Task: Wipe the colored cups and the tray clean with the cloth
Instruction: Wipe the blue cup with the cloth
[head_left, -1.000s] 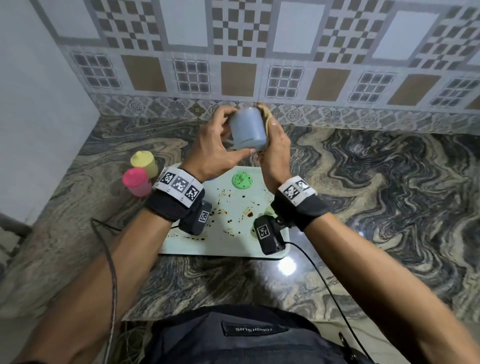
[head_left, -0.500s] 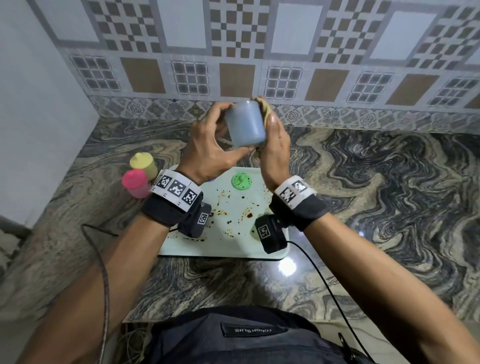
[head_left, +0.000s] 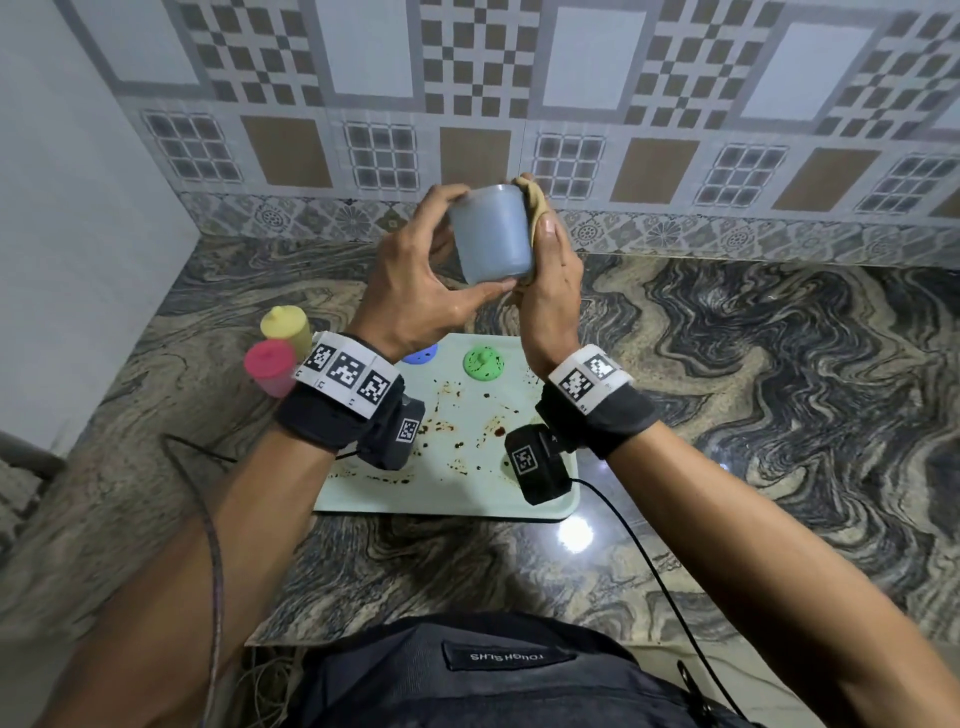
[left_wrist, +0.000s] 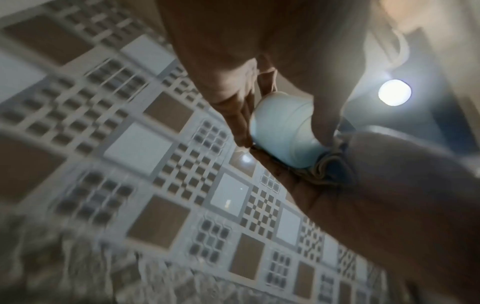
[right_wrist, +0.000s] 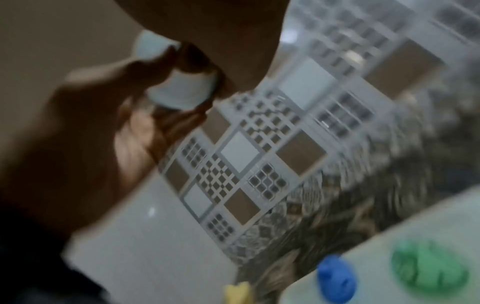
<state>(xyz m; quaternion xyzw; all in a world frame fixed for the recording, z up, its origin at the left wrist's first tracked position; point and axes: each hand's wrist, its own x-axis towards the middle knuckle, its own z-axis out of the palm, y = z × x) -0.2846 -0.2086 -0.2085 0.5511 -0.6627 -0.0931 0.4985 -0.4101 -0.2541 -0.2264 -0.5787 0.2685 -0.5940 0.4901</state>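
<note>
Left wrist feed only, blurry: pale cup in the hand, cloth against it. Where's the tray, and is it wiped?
Observer: Head view shows the tray on the counter, below the raised pale blue cup. Brown stains lie across it.
Operator: Other cups?
Observer: The pink cup and the yellow cup stand on the counter left of the tray, off it.
Operator: Anything on the tray?
Observer: A green lid and a blue lid, at its far edge.
</note>
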